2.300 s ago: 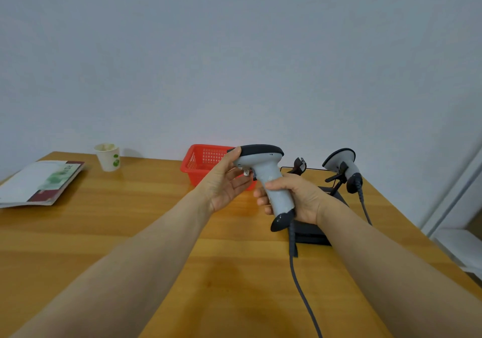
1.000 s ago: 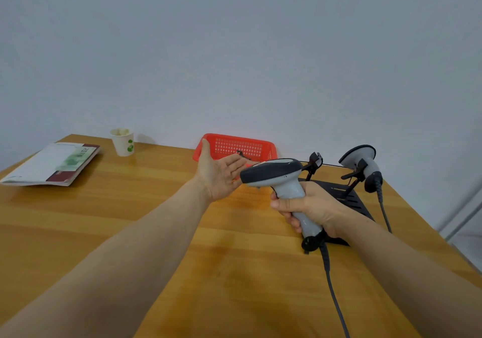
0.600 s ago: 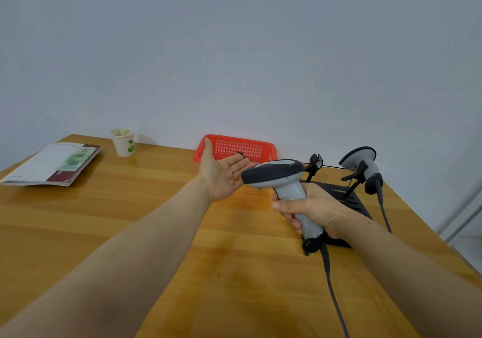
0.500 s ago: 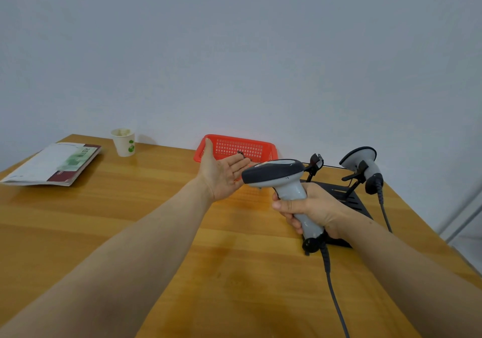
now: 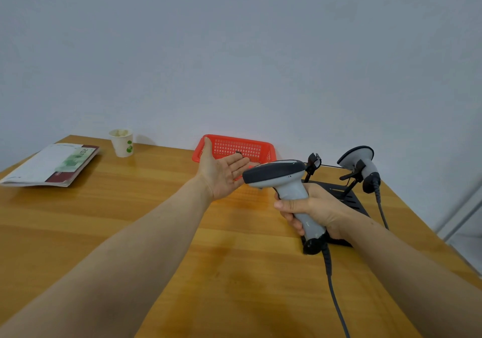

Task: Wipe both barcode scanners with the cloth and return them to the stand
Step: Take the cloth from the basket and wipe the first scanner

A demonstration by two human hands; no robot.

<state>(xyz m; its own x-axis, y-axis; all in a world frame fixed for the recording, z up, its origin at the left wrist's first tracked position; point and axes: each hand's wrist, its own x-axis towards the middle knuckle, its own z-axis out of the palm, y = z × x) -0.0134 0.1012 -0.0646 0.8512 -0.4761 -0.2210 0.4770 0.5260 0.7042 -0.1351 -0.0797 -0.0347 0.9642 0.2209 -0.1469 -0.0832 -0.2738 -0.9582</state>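
My right hand (image 5: 310,211) grips the grey handle of a barcode scanner (image 5: 280,178) with a dark head, held upright above the table, its cable (image 5: 335,296) trailing toward me. My left hand (image 5: 223,173) is held out flat, palm up, just left of the scanner's head and holds nothing. A second scanner (image 5: 361,166) sits in its cradle on the black stand (image 5: 349,198) at the right. The stand's other cradle (image 5: 313,162) is empty. No cloth is visible.
A red plastic basket (image 5: 258,148) stands at the back by the wall, behind my left hand. A paper cup (image 5: 122,142) and a booklet (image 5: 52,164) lie at the far left. The table's right edge runs close to the stand.
Since 2.3 s ago my left hand came off the scanner's head and opened palm up; my right hand lowered the scanner and turned its head leftward. In the last second almost nothing moved.
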